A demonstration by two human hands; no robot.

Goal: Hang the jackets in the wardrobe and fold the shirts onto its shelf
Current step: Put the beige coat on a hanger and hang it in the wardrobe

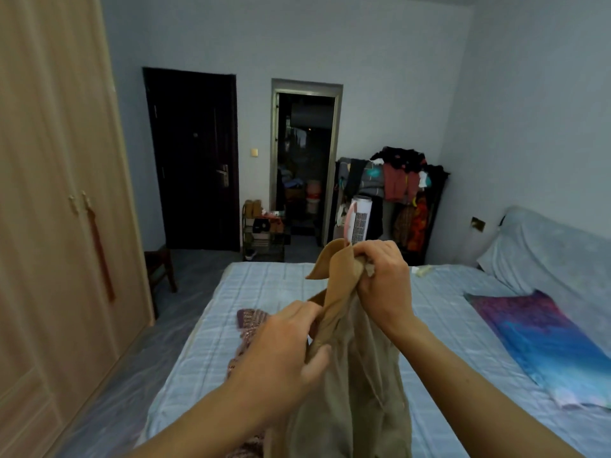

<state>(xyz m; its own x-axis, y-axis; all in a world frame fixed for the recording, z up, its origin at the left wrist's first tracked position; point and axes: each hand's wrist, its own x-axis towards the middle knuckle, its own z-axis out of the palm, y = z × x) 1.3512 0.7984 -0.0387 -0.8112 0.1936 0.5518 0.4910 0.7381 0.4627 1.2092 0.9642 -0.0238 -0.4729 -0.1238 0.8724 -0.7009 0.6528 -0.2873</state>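
I hold a tan jacket up over the bed. My right hand grips its bunched collar at the top. Lower and to the left, my left hand pinches the jacket's front edge. The cloth hangs down from both hands to the bottom of the frame. A pink-and-white patterned garment lies on the bed, partly hidden behind my left hand and arm. The beige wardrobe stands along the left wall with its doors shut.
A purple and blue cloth lies on the bed's right side by a pillow. A small wooden stool stands past the wardrobe. At the far wall are a dark door, a shoe rack, a white tower fan and a loaded clothes rack.
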